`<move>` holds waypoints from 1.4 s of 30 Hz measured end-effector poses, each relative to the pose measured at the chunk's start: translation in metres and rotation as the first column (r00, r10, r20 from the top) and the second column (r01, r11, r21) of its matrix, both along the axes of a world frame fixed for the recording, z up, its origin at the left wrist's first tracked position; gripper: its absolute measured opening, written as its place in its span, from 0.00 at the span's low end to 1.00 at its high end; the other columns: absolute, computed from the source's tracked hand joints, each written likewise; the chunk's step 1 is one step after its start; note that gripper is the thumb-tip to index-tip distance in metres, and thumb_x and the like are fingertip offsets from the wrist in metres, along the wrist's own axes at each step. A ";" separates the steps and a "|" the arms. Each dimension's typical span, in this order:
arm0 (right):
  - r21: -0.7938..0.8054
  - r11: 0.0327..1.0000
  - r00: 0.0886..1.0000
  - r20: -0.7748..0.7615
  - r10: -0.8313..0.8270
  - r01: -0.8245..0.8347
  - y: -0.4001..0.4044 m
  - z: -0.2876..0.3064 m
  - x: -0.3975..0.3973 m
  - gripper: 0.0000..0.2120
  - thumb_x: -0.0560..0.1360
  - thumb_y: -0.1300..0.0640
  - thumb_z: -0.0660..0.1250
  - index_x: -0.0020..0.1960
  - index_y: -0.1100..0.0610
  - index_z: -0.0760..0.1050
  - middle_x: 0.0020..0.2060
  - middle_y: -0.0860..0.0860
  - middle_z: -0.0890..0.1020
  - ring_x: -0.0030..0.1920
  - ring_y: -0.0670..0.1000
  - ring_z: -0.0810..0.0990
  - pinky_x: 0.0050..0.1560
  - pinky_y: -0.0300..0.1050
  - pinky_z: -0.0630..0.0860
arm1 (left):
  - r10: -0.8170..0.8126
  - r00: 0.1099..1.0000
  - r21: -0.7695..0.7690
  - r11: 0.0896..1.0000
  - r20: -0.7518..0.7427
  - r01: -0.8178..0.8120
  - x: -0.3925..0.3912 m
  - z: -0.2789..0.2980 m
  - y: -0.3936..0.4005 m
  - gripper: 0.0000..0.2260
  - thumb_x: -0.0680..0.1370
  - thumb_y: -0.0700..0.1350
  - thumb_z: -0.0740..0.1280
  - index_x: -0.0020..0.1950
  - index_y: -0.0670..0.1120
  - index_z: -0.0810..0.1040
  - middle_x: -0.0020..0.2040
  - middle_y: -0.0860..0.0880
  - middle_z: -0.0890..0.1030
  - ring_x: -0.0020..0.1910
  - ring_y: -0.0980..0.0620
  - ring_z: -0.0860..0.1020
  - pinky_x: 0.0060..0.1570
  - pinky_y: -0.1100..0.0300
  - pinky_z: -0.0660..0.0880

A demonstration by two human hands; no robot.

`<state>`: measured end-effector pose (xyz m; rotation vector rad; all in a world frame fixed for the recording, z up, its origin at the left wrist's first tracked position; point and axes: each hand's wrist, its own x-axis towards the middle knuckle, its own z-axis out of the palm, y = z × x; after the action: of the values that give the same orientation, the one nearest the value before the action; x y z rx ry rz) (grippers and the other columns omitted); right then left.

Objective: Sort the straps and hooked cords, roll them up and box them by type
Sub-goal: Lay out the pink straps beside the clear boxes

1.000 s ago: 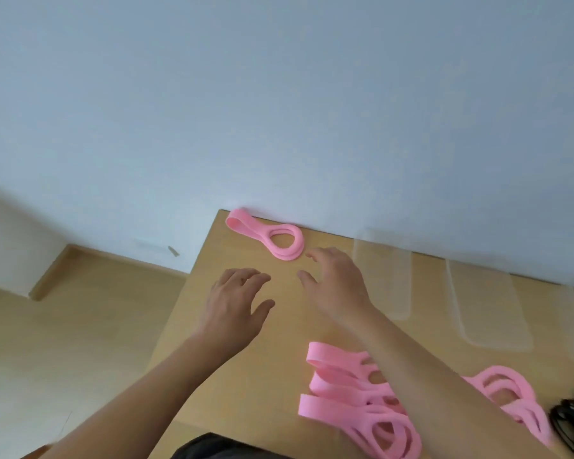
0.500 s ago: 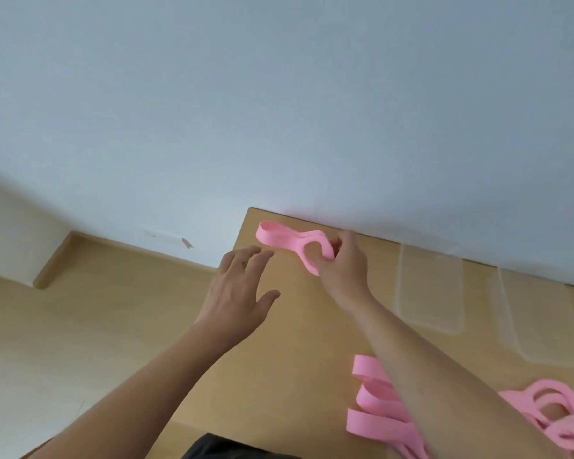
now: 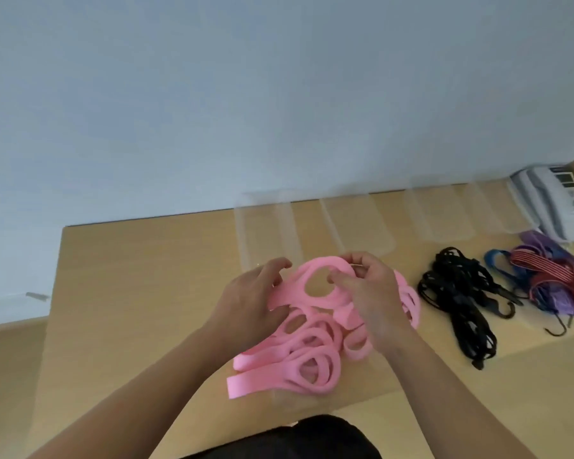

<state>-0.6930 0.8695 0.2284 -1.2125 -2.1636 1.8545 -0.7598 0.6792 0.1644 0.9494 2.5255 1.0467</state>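
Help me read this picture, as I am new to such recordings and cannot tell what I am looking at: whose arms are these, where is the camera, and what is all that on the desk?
There is no machine here. A person wears a wide-angle camera on the head, looking down at their own two bare arms. The left hand and the right hand together hold up one flat pink elastic strap, with fingers curled round its loop. Below it, a pile of the same pink straps lies on the light wooden desk. To the right lie a bundle of black hooked cords and a tangle of red, blue and purple hooked cords. Along the wall stands a row of clear plastic boxes, and in the far corner a white desk telephone.
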 end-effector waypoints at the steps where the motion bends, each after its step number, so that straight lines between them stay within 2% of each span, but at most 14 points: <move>1: 0.004 0.999 0.999 0.032 -0.035 0.035 0.022 -0.004 0.016 0.10 0.73 0.65 0.74 0.51 0.55 0.79 0.43 0.51 0.87 0.48 0.56 0.85 0.44 0.48 0.80 | -0.050 0.999 -0.005 0.999 -0.011 0.050 0.009 0.000 0.017 0.27 0.69 0.54 0.65 0.68 0.48 0.73 0.49 0.51 0.82 0.44 0.46 0.80 0.40 0.58 0.71; 3: 0.012 0.997 0.994 0.077 -0.075 0.074 0.061 -0.011 0.045 0.10 0.74 0.67 0.73 0.52 0.55 0.79 0.42 0.52 0.87 0.47 0.57 0.86 0.47 0.53 0.81 | -0.116 0.993 -0.008 0.993 -0.035 0.116 0.030 -0.003 0.049 0.23 0.70 0.52 0.66 0.65 0.48 0.75 0.47 0.51 0.83 0.42 0.46 0.80 0.38 0.58 0.73; 5: 0.053 0.998 0.992 0.112 -0.050 0.045 0.098 -0.019 0.070 0.10 0.74 0.66 0.72 0.50 0.54 0.79 0.41 0.50 0.87 0.46 0.55 0.86 0.46 0.50 0.81 | -0.167 0.984 -0.013 0.986 -0.055 0.167 0.056 -0.009 0.079 0.21 0.71 0.54 0.66 0.61 0.48 0.78 0.47 0.51 0.83 0.42 0.47 0.80 0.38 0.56 0.75; 8: 0.145 0.987 0.982 0.181 0.049 -0.076 0.137 -0.037 0.091 0.07 0.75 0.61 0.72 0.49 0.50 0.78 0.42 0.49 0.86 0.45 0.51 0.85 0.49 0.53 0.83 | -0.246 0.969 -0.155 0.957 0.000 0.243 0.090 -0.018 0.118 0.19 0.76 0.54 0.68 0.64 0.49 0.78 0.54 0.49 0.83 0.50 0.45 0.80 0.46 0.52 0.76; 10: 0.196 0.966 0.963 0.243 0.120 -0.170 0.156 -0.047 0.098 0.05 0.75 0.58 0.71 0.48 0.50 0.78 0.42 0.49 0.84 0.44 0.51 0.83 0.49 0.53 0.82 | -0.274 0.961 -0.251 0.934 -0.037 0.256 0.108 -0.021 0.139 0.18 0.76 0.56 0.68 0.62 0.47 0.79 0.54 0.48 0.83 0.53 0.45 0.79 0.49 0.51 0.76; 13: 0.360 0.843 0.893 0.360 0.270 -0.400 0.172 -0.058 0.101 0.04 0.76 0.54 0.68 0.51 0.51 0.78 0.42 0.47 0.82 0.43 0.50 0.80 0.44 0.47 0.78 | -0.289 0.934 -0.320 0.923 -0.209 0.214 0.123 -0.028 0.152 0.20 0.72 0.63 0.65 0.51 0.49 0.84 0.49 0.51 0.84 0.49 0.47 0.80 0.46 0.53 0.79; 15: 0.459 0.753 0.870 0.379 0.314 -0.472 0.178 -0.060 0.098 0.09 0.77 0.53 0.68 0.55 0.53 0.78 0.46 0.48 0.81 0.45 0.48 0.78 0.44 0.44 0.74 | -0.210 0.943 -0.293 0.947 -0.258 0.131 0.125 -0.031 0.155 0.19 0.72 0.61 0.65 0.49 0.48 0.84 0.51 0.49 0.85 0.52 0.45 0.80 0.46 0.51 0.80; 18: 0.474 0.763 0.895 0.303 0.327 -0.439 0.180 -0.058 0.087 0.13 0.78 0.52 0.69 0.59 0.57 0.78 0.51 0.51 0.80 0.49 0.50 0.77 0.50 0.44 0.73 | -0.063 0.956 -0.257 0.966 -0.286 -0.013 0.118 -0.028 0.156 0.18 0.73 0.56 0.66 0.56 0.47 0.83 0.57 0.47 0.83 0.56 0.43 0.78 0.48 0.47 0.81; 23: 0.464 0.785 0.906 0.111 0.408 -0.411 0.173 -0.048 0.052 0.15 0.78 0.54 0.69 0.64 0.55 0.78 0.54 0.50 0.80 0.56 0.51 0.78 0.59 0.47 0.74 | 0.203 0.907 -0.122 0.957 -0.368 -0.263 0.077 -0.005 0.166 0.20 0.72 0.42 0.79 0.62 0.43 0.81 0.60 0.41 0.80 0.56 0.38 0.78 0.49 0.47 0.78; 25: 0.528 0.723 0.876 0.090 0.474 -0.445 0.170 -0.047 0.033 0.18 0.79 0.54 0.68 0.68 0.54 0.76 0.61 0.52 0.77 0.61 0.52 0.77 0.62 0.46 0.72 | 0.216 0.894 -0.123 0.951 -0.391 -0.284 0.054 0.000 0.171 0.18 0.71 0.42 0.80 0.60 0.43 0.83 0.59 0.40 0.81 0.55 0.37 0.79 0.50 0.46 0.79; 27: 0.597 0.607 0.818 0.156 0.554 -0.525 0.168 -0.051 0.015 0.19 0.79 0.54 0.67 0.70 0.53 0.75 0.67 0.54 0.73 0.65 0.54 0.73 0.63 0.46 0.70 | 0.188 0.912 -0.174 0.948 -0.366 -0.265 0.034 -0.004 0.175 0.15 0.71 0.42 0.80 0.56 0.44 0.85 0.56 0.40 0.83 0.55 0.35 0.80 0.50 0.44 0.79; 30: 0.626 0.496 0.762 0.263 0.592 -0.601 0.165 -0.057 0.001 0.16 0.80 0.56 0.65 0.67 0.56 0.77 0.69 0.56 0.70 0.65 0.56 0.73 0.62 0.45 0.70 | 0.145 0.946 -0.198 0.958 -0.290 -0.208 0.016 -0.012 0.177 0.07 0.72 0.38 0.78 0.49 0.42 0.87 0.47 0.42 0.85 0.47 0.36 0.83 0.44 0.48 0.79; 35: 0.668 0.492 0.788 0.242 0.567 -0.559 0.170 -0.064 -0.002 0.14 0.80 0.59 0.64 0.63 0.61 0.79 0.60 0.55 0.74 0.55 0.54 0.77 0.52 0.38 0.66 | 0.152 0.943 -0.142 0.969 -0.296 -0.201 0.002 -0.018 0.178 0.05 0.71 0.30 0.75 0.41 0.39 0.85 0.39 0.44 0.84 0.37 0.41 0.82 0.35 0.53 0.80; 42: 0.683 0.526 0.819 0.193 0.540 -0.507 0.170 -0.063 -0.003 0.14 0.78 0.57 0.67 0.63 0.58 0.79 0.58 0.54 0.75 0.57 0.55 0.75 0.53 0.41 0.67 | 0.192 0.936 -0.090 0.970 -0.295 -0.228 0.010 -0.015 0.180 0.11 0.69 0.32 0.77 0.50 0.39 0.85 0.46 0.43 0.86 0.44 0.38 0.84 0.41 0.52 0.79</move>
<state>-0.6955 1.0395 0.1656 -0.3479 -2.9950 0.8456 -0.7502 0.8588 0.1499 0.8627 2.9458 0.8463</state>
